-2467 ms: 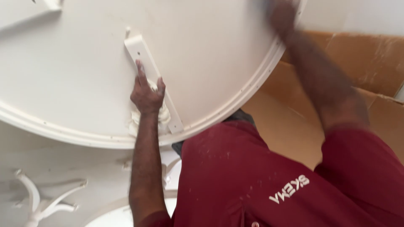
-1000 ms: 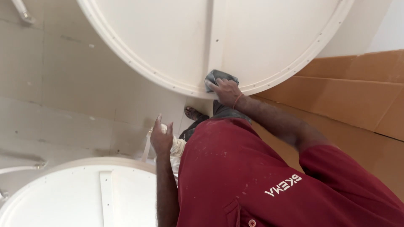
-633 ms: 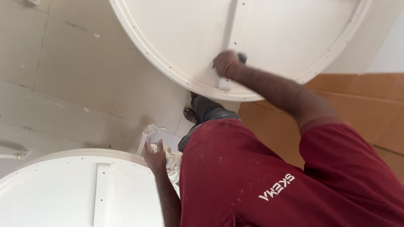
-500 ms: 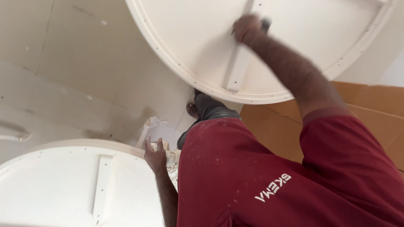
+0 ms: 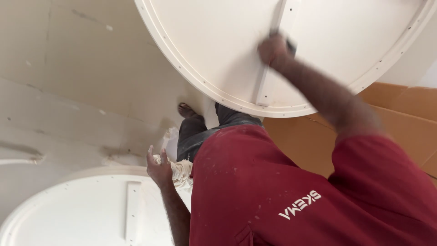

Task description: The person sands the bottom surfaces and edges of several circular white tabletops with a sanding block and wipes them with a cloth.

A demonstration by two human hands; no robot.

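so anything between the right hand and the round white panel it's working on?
Nothing visible: the right hand already presses a dark pad against the round white panel, by its centre batten. Left hand is apart, by a rag.

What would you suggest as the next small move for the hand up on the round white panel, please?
Probably draw the right hand and the dark cloth under it down along the raised batten: the hand sits at the batten's upper stretch, and the lower length toward the round white panel rim lies uncovered below it.

The round white panel [image 5: 218, 50] runs off the top edge; the right hand [image 5: 273, 49] is motion-blurred, hiding most of the dark cloth [image 5: 290, 44].
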